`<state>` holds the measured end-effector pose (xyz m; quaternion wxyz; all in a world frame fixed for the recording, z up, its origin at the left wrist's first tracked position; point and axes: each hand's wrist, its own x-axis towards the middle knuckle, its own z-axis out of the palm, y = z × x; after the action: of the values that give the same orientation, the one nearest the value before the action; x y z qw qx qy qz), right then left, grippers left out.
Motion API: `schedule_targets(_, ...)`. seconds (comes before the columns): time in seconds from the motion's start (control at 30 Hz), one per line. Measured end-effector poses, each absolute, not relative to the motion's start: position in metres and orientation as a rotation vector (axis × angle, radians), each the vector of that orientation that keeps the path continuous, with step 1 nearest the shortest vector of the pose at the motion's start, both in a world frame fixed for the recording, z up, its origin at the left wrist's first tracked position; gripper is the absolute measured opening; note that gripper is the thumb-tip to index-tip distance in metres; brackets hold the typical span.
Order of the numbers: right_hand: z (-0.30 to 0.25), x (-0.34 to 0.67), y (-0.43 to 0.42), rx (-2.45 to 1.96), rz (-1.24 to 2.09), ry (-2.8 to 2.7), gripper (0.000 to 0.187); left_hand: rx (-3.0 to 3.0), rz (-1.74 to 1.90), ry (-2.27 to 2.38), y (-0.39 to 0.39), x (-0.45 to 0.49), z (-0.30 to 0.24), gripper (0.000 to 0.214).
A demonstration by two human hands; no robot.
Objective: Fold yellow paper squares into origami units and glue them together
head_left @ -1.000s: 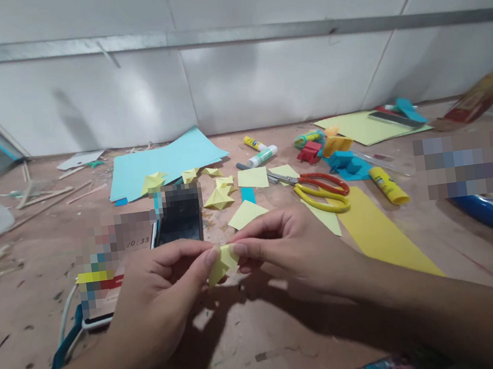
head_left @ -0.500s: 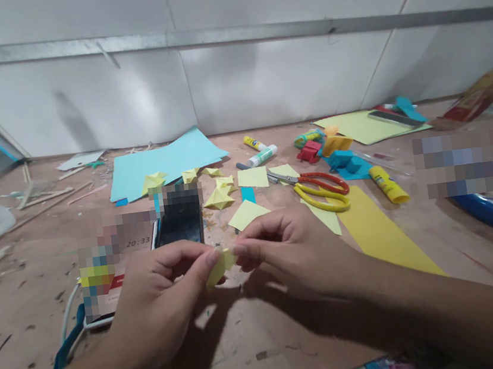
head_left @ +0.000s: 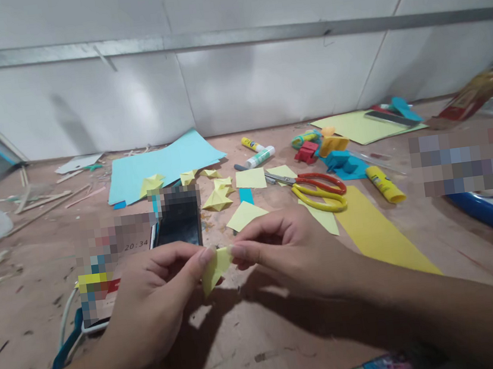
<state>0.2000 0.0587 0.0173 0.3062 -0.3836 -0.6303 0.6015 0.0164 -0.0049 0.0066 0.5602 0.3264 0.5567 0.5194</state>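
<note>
Between my two hands is a small piece of folded yellow paper (head_left: 214, 270), held above the table. My left hand (head_left: 165, 296) pinches its left side between thumb and forefinger. With thumb and fingertips, my right hand (head_left: 285, 248) grips the paper's upper right end. Just beyond the hands lie several folded yellow paper shapes (head_left: 218, 199) and flat pale yellow paper squares (head_left: 250, 178). Scissors (head_left: 319, 190) with red and yellow handles rest behind my right hand, partly over the squares. The fingers hide parts of the folded paper.
Two phones lie left of centre, one lit (head_left: 117, 266), one dark (head_left: 178, 217). Light blue sheets (head_left: 158, 159) lie at the back. Glue sticks (head_left: 385, 184), coloured folded paper (head_left: 336, 145) and a yellow strip (head_left: 382, 233) are to the right. A tiled wall (head_left: 261, 81) stands behind.
The folded yellow paper has turned slightly, and more of its face shows between my fingers. Both hands keep their pinch on it. The whole view has shifted a little.
</note>
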Motion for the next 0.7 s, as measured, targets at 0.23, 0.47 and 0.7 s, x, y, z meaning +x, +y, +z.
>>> schedule_targets(0.23, 0.021, 0.204, 0.063, -1.012, 1.399, -1.779, 0.02, 0.799, 1.069, 1.186, -0.001, 0.007, 0.006, 0.023)
schedule_targets(0.47, 0.017, 0.195, 0.054, -0.95, 1.82, -1.492, 0.028, 1.42, 1.026, 1.361, -0.002, -0.004, 0.006, 0.033)
schedule_targets(0.7, 0.021, 0.193, 0.051, -0.924, 1.638, -1.595, 0.018, 1.497, 0.948, 1.322, -0.002, -0.006, 0.007, 0.034)
